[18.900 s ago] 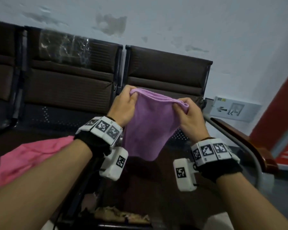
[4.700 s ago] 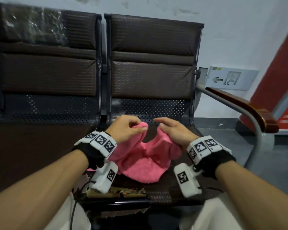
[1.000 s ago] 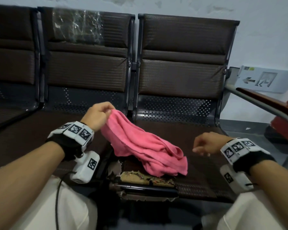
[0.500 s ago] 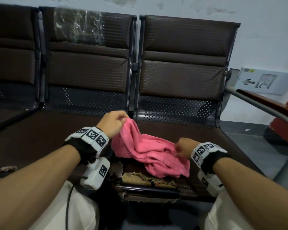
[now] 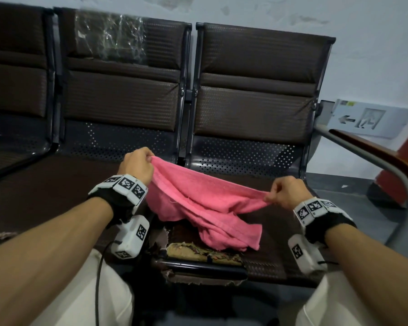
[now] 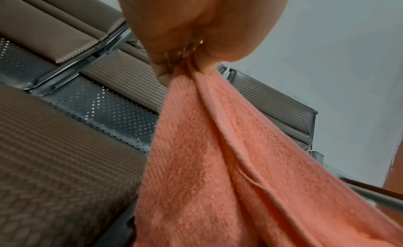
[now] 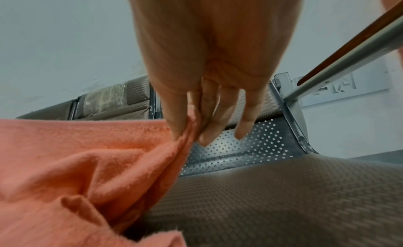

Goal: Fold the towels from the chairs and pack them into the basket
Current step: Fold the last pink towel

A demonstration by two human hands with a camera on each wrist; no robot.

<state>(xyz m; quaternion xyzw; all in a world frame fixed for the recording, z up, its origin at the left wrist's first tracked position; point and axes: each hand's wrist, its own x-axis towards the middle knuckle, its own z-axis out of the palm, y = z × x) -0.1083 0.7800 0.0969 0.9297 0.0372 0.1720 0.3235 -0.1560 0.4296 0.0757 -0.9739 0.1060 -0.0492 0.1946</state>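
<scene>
The pink towel [image 5: 198,203] hangs above the torn-fronted seat [image 5: 280,267], its lower folds resting on the cushion. The left hand [image 5: 137,167] pinches one top corner; the right hand [image 5: 284,192] pinches the other between thumb and forefinger, remaining fingers loose. The held edge runs left to right, slanting down toward the right hand. To spread it well, I would lift both corners level and pull apart until the bunched middle drops flat.
</scene>
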